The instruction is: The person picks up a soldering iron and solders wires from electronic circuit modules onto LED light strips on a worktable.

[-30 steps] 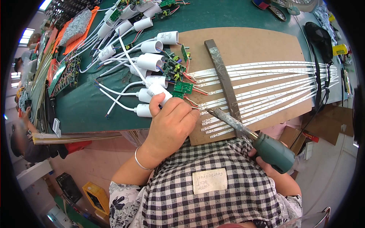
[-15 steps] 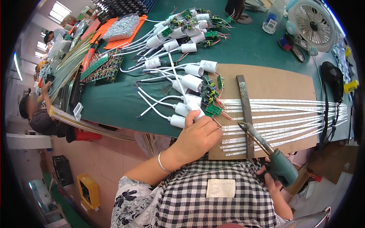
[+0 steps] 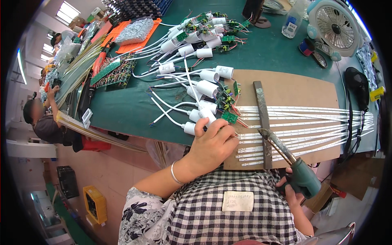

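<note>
Workbench [image 3: 134, 110] with a green mat in a busy workshop; brown cardboard sheet [image 3: 302, 92] at its near edge. About nine white strips [image 3: 310, 122] lie across the cardboard under one dark bar [image 3: 261, 118]. Left hand [image 3: 210, 145] pinches a white cylinder [image 3: 190, 128]. Right hand [image 3: 292, 192] grips one green-handled soldering iron [image 3: 292, 161], tip over the strips. One white fan [image 3: 332, 26] stands far right.

- The view swings left and tips up — more of the green worktop [image 3: 122, 110], a white fan [image 3: 332, 26] and a seated person [image 3: 41, 122] now show.
- The soldering iron [image 3: 286, 157] in the right hand [image 3: 292, 192] sits lower, its tip nearer the metal bar [image 3: 263, 122].
</note>
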`<state>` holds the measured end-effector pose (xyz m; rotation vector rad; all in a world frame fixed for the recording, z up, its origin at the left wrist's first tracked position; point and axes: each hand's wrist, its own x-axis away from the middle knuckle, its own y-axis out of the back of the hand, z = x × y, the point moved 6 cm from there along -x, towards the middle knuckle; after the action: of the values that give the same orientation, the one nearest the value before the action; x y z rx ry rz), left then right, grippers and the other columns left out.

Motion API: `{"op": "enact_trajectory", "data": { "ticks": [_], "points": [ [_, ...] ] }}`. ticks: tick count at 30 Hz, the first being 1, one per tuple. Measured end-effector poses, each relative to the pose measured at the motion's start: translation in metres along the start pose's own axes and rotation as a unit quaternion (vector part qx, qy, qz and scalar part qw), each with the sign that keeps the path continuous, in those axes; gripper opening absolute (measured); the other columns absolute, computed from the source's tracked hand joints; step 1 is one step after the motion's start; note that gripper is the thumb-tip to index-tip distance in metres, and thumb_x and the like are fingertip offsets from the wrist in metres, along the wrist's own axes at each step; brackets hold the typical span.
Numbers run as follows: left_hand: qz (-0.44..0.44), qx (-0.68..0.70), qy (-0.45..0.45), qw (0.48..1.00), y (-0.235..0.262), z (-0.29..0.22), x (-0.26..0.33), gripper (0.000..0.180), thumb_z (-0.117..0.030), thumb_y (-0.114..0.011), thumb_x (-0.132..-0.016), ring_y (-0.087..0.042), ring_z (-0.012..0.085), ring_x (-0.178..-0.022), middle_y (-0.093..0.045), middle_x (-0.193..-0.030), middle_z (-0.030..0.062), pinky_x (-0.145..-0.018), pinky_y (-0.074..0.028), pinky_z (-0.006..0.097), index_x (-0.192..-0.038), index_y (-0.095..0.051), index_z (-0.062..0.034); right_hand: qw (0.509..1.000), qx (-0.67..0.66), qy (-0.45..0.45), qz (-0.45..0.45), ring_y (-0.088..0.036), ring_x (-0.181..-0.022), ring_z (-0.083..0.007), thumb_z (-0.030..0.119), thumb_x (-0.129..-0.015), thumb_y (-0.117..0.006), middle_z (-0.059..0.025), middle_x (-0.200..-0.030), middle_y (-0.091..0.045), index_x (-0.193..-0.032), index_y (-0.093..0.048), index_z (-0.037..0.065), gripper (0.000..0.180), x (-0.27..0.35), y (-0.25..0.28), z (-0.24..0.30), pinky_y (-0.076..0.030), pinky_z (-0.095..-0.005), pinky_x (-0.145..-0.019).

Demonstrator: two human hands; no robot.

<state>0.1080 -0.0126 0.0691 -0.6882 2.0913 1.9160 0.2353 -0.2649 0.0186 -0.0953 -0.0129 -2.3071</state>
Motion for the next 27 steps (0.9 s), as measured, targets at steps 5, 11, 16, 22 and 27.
{"op": "enact_trajectory", "data": {
  "ticks": [5, 11, 16, 22, 27],
  "points": [
    [0.017, 0.027, -0.033, 0.999, 0.028, 0.024, -0.036, 0.008, -0.018, -0.072, -0.077, -0.057, 0.0178, -0.098, -0.059, -0.091, -0.0043, -0.097, -0.027, 0.047, -0.084, -0.068, -0.0171, 1.000, -0.010, 0.020, -0.014, -0.063, -0.072, -0.0187, 0.017, -0.088, -0.061, -0.0132, -0.095, -0.064, -0.131, -0.046, -0.009, 0.052, -0.001, 0.002, 0.004, -0.050, -0.0287, -0.065],
    [0.002, -0.182, 0.083, 0.980, 0.027, 0.147, -0.098, 0.008, -0.024, -0.070, -0.080, -0.060, 0.0204, -0.087, -0.067, -0.084, 0.0000, -0.084, -0.033, 0.043, -0.081, -0.073, -0.0163, 1.000, -0.010, -0.028, 0.009, -0.061, -0.078, -0.0154, 0.003, -0.085, -0.048, -0.0110, -0.094, -0.064, -0.134, -0.044, -0.004, 0.050, -0.001, 0.000, 0.006, -0.045, -0.0252, -0.067],
    [0.163, -0.269, 0.122, 0.941, -0.013, 0.177, -0.108, 0.011, -0.027, -0.075, -0.077, -0.063, 0.0213, -0.086, -0.070, -0.076, 0.0047, -0.087, -0.034, 0.041, -0.076, -0.076, -0.0157, 0.999, -0.026, 0.004, -0.031, -0.062, -0.078, -0.0160, 0.004, -0.084, -0.051, -0.0125, -0.098, -0.064, -0.134, -0.045, -0.004, 0.050, 0.002, 0.005, -0.003, -0.048, -0.0273, -0.070],
    [0.187, -0.284, 0.118, 0.933, -0.028, 0.186, -0.111, 0.009, -0.024, -0.072, -0.080, -0.067, 0.0220, -0.082, -0.072, -0.078, 0.0046, -0.083, -0.034, 0.042, -0.083, -0.078, -0.0188, 0.996, -0.016, -0.030, -0.081, -0.060, -0.068, -0.0161, 0.027, -0.086, -0.065, -0.0114, -0.077, -0.064, -0.129, -0.050, -0.006, 0.056, -0.004, 0.001, -0.001, -0.046, -0.0252, -0.063],
    [0.127, -0.200, 0.156, 0.959, -0.026, 0.190, -0.105, 0.005, -0.016, -0.070, -0.076, -0.068, 0.0257, -0.077, -0.069, -0.074, 0.0075, -0.082, -0.035, 0.042, -0.075, -0.074, -0.0135, 0.997, -0.043, -0.022, -0.063, -0.062, -0.072, -0.0167, 0.011, -0.083, -0.056, -0.0122, -0.097, -0.063, -0.130, -0.050, -0.006, 0.050, -0.002, 0.001, -0.006, -0.048, -0.0272, -0.066]
  ]
}}
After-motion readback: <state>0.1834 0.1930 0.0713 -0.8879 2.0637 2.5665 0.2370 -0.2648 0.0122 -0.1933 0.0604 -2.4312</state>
